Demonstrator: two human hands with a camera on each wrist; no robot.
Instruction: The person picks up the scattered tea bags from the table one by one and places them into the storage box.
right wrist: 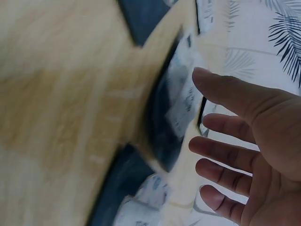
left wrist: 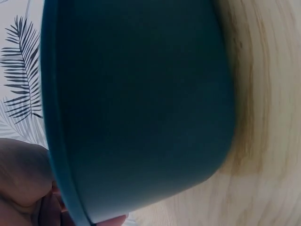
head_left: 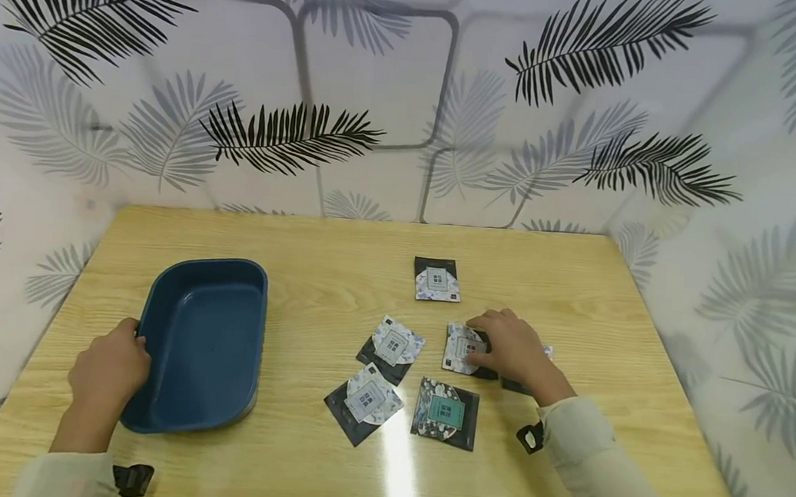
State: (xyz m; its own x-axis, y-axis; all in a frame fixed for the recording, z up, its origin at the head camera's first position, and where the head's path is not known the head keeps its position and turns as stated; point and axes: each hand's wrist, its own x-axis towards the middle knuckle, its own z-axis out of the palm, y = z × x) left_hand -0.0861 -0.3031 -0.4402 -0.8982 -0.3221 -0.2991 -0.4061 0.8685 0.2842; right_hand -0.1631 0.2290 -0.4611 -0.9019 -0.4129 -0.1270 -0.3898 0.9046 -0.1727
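On the left, my left hand point(head_left: 108, 367) grips the near-left rim of a deep dark-blue plastic basin point(head_left: 214, 343), thumb and fingers on either side of the edge. The basin's outer wall point(left wrist: 141, 103) fills much of the left wrist view. My right hand point(head_left: 511, 353) hovers over a flat black-and-white sachet point(head_left: 462, 348), fingers spread. In the right wrist view the thumb and fingertips stand apart near that sachet point(right wrist: 171, 108), with nothing between them. Another sachet point(head_left: 515, 385) lies mostly hidden beneath the right hand and wrist.
Two grey-labelled sachets point(head_left: 391, 348) lie close together mid-table. A sachet with a green label point(head_left: 446, 413) lies nearer the front, and one more sachet point(head_left: 437, 280) lies farther back. Leaf-patterned cloth point(head_left: 383, 70) surrounds the wooden table point(head_left: 314, 258).
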